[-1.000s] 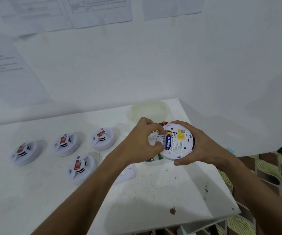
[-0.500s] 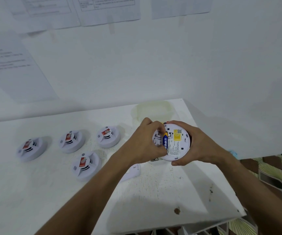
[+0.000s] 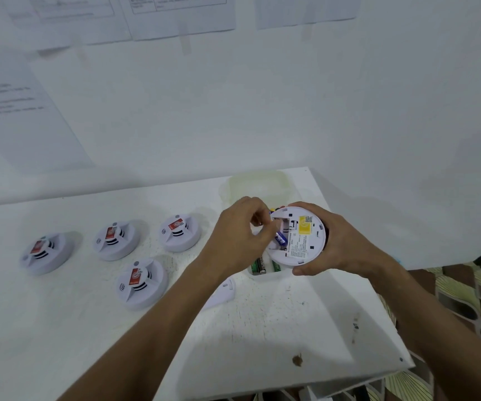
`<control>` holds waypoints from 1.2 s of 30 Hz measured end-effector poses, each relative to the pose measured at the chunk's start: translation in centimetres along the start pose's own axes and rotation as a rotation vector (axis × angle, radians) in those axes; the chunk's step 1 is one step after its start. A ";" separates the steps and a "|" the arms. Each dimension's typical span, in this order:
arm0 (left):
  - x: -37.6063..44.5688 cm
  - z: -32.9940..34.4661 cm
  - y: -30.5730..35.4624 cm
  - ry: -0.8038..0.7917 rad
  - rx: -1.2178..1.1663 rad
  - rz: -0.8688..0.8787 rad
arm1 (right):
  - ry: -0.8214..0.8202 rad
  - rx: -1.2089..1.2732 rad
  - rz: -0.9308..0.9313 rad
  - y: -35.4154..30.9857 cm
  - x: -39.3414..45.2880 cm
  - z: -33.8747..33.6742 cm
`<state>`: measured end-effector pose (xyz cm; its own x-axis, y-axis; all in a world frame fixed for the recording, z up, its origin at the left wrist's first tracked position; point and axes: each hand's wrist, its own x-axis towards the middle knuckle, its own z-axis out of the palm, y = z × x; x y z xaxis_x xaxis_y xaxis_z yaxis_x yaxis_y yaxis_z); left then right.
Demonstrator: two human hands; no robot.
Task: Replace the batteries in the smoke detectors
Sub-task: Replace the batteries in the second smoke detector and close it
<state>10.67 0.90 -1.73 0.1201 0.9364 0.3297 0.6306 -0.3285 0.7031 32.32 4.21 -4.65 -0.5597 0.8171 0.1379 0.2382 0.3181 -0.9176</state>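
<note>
Four round white plastic smoke detectors with red stickers sit face-up on the white speckled tabletop [image 3: 262, 328]: a row of three toward nine o'clock, the leftmost [image 3: 45, 253], the middle one [image 3: 117, 240] and the nearest to the hands [image 3: 179, 232], with a fourth [image 3: 141, 283] in front of the row, toward six o'clock from the middle one. A fifth round white detector [image 3: 298, 237] is held above the table with its back turned up, showing a yellow label [image 3: 305, 228] and small printed text. The right hand [image 3: 340, 244] grips this detector by its rim at three o'clock, fingers curled round the far edge and thumb under the near edge. The left hand [image 3: 240, 238] reaches in from nine o'clock, its fingers bunched together and pinching a blue cylindrical battery [image 3: 280, 238] that lies tilted in the open battery bay of the detector (whether it is fully seated cannot be told). Beneath the held detector, at about seven o'clock from it, a small white open box [image 3: 265, 274] holds green-wrapped batteries [image 3: 258, 264]. A flat white plastic cover [image 3: 223, 293] lies on the table just beside the left forearm. A translucent yellowish plastic container [image 3: 258, 185] stands at twelve o'clock, near the wall, where printed paper sheets [image 3: 181, 15] are taped.
</note>
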 end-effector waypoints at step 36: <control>1.6 5.0 -3.4 -0.367 0.611 -0.253 | 0.095 0.054 0.096 2.4 -2.6 -2.5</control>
<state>12.57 4.14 -6.74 0.0951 0.9903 -0.1015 0.9730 -0.0710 0.2196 36.32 3.99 -6.32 -0.4586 0.8850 0.0809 0.2422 0.2121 -0.9468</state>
